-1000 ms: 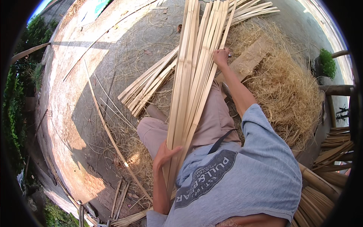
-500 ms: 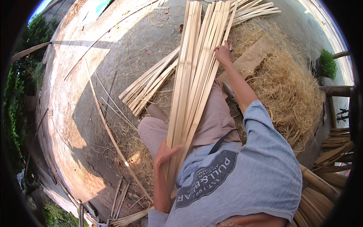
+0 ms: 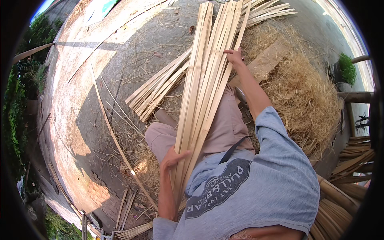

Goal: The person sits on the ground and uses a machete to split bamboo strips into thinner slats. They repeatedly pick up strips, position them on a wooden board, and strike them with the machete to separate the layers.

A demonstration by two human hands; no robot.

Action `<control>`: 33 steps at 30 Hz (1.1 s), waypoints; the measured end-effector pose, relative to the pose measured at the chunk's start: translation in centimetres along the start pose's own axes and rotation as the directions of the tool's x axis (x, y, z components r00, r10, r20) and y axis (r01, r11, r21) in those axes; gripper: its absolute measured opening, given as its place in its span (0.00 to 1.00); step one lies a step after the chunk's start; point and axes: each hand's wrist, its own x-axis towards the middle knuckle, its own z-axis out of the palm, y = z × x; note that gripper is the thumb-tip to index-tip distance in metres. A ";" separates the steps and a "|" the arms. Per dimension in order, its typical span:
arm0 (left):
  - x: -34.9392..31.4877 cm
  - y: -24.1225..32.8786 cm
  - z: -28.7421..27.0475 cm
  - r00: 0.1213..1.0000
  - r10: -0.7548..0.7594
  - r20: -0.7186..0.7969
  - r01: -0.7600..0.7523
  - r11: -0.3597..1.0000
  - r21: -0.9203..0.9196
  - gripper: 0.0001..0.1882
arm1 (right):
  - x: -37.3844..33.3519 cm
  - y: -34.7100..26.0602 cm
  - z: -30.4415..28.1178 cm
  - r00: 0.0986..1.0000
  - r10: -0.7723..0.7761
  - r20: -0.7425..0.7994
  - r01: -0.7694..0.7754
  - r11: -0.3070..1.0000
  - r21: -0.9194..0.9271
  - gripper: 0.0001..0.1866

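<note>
A fanned bundle of long, pale bamboo strips lies slantwise across my lap, its far ends spread apart. Near its lower end my left hand is closed around the strips, with the thumb laid over the top. Farther up, my right hand is at the bundle's right edge, its fingers closed on the outermost strip and one finger reaching over the neighbouring strips. Under the bundle, a second pile of bamboo strips crosses the ground, showing at left and at upper right.
A heap of curly shavings lies to the right, with a flat board on it. Thin loose strips lie on the ground at left. More split bamboo is stacked at lower right, near a potted plant farther off.
My right hand has slid slightly nearer along the bundle's right edge, and a finger now points across the strips. My left hand and forearm have shifted slightly left, still gripping.
</note>
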 end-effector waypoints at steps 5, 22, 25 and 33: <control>0.2 0.7 -0.3 0.999 -0.017 0.037 0.016 0.999 0.050 0.36 | 1.4 0.2 -0.4 0.997 -0.074 -0.028 0.069 0.986 -0.150 0.17; 0.4 -0.1 -0.6 0.998 -0.008 0.070 0.007 1.000 0.016 0.36 | 0.1 -0.8 -0.3 0.993 -0.102 0.059 0.114 0.961 -0.252 0.10; 0.4 0.2 -0.7 0.998 -0.002 0.067 0.000 0.999 0.034 0.36 | 0.2 -0.1 -0.3 0.986 -0.165 0.009 0.162 0.955 -0.249 0.11; 0.4 0.2 -0.7 0.998 -0.001 0.058 0.000 1.000 0.027 0.35 | -2.6 0.0 0.6 0.933 -0.321 -0.164 0.265 0.919 -0.293 0.12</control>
